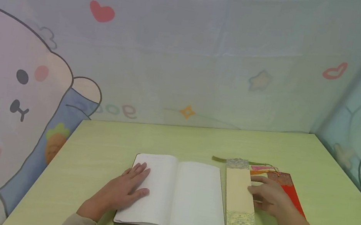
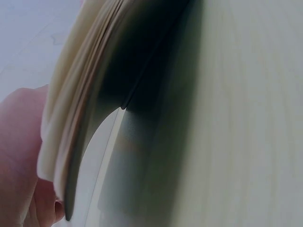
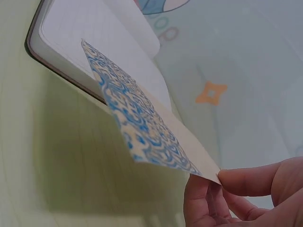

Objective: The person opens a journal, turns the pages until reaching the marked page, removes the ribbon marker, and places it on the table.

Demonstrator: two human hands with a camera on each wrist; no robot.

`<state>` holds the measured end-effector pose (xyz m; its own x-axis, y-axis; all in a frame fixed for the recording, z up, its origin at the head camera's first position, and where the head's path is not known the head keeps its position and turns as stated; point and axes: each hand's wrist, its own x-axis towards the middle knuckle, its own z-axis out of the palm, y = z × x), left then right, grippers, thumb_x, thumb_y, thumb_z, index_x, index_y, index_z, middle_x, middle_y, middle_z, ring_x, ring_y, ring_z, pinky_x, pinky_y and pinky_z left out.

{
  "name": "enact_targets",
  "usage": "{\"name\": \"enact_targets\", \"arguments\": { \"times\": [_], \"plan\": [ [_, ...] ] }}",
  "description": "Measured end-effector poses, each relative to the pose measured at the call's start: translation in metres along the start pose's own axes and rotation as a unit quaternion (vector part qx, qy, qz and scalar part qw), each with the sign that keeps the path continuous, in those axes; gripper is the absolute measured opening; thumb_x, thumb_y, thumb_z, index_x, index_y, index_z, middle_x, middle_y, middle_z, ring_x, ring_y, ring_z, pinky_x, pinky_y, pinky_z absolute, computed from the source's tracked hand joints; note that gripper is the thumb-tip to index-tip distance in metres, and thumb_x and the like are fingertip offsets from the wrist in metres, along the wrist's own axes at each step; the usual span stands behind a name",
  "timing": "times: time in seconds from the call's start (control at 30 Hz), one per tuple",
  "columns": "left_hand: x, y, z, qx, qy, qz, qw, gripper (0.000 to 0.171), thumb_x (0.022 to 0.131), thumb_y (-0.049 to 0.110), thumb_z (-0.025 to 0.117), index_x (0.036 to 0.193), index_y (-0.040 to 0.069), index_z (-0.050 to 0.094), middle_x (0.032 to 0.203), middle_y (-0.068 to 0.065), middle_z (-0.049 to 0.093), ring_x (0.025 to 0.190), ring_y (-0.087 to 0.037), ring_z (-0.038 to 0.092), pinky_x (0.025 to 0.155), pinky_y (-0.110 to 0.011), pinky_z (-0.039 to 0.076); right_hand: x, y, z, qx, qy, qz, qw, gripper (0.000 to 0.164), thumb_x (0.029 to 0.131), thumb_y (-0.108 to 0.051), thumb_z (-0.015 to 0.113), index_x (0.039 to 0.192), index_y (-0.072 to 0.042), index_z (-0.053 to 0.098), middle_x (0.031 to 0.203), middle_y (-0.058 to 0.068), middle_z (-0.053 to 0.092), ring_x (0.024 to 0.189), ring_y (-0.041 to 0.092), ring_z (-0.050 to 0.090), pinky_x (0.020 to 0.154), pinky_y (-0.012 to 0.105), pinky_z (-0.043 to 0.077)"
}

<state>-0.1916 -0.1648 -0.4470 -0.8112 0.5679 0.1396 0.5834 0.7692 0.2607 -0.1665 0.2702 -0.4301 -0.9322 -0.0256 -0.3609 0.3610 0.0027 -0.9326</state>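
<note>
An open notebook (image 1: pixel 200 201) with blank white pages lies on the table. My left hand (image 1: pixel 128 190) rests on its left page, fingers spread; the left wrist view catches the notebook's page edges (image 2: pixel 78 113) close up, beside part of this hand (image 2: pixel 21 156). With thumb and fingers, my right hand (image 1: pixel 269 197) pinches the right long edge of a cream bookmark (image 1: pixel 238 193) with patterned bands at both ends. In the right wrist view, the bookmark's blue swirl band (image 3: pixel 137 118) slants above the tabletop, beside the notebook (image 3: pixel 99 47).
Partly behind my right hand lies a red bookmark (image 1: pixel 294 197) with a brownish patterned end. Pink and orange tassels (image 1: pixel 260 172) and a green ribbon (image 1: pixel 219 159) lie near the bookmarks' top ends. A printed cloth backdrop (image 1: pixel 173 68) stands behind the pale green table (image 1: pixel 149 135).
</note>
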Motion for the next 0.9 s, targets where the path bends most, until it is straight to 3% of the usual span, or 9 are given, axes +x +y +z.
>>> {"name": "enact_targets", "arguments": {
  "times": [0.37,0.57,0.9],
  "plan": [
    [0.000,-0.001,0.002,0.000,0.006,0.005,1.0000,0.068,0.094,0.055,0.039,0.145,0.010,0.033,0.151,-0.007,0.024,0.139,-0.024,0.018,0.111,-0.043,0.020,-0.005,0.003,-0.035,-0.007,0.005,-0.004,1.000,0.070,0.091,-0.009,0.058,0.144,0.003,0.015,0.110,0.010,0.045,0.083,0.020,0.053,0.070,0.034,0.049],
    [0.000,-0.003,0.002,0.000,0.004,0.001,1.0000,0.069,0.094,0.056,0.037,0.146,0.011,0.032,0.152,-0.006,0.023,0.140,-0.022,0.017,0.112,-0.042,0.019,-0.008,0.006,-0.048,0.004,0.034,0.005,0.999,0.068,0.089,-0.008,0.060,0.143,0.001,0.020,0.097,0.005,0.052,0.074,0.018,0.054,0.060,0.030,0.049],
    [-0.001,-0.003,0.002,-0.005,0.002,-0.003,1.0000,0.069,0.093,0.057,0.036,0.146,0.012,0.032,0.152,-0.006,0.023,0.140,-0.022,0.016,0.111,-0.042,0.019,-0.010,0.011,-0.068,-0.011,0.059,0.009,0.998,0.070,0.089,-0.010,0.061,0.143,0.003,0.019,0.097,0.003,0.055,0.079,0.018,0.058,0.070,0.035,0.054]
  ]
}}
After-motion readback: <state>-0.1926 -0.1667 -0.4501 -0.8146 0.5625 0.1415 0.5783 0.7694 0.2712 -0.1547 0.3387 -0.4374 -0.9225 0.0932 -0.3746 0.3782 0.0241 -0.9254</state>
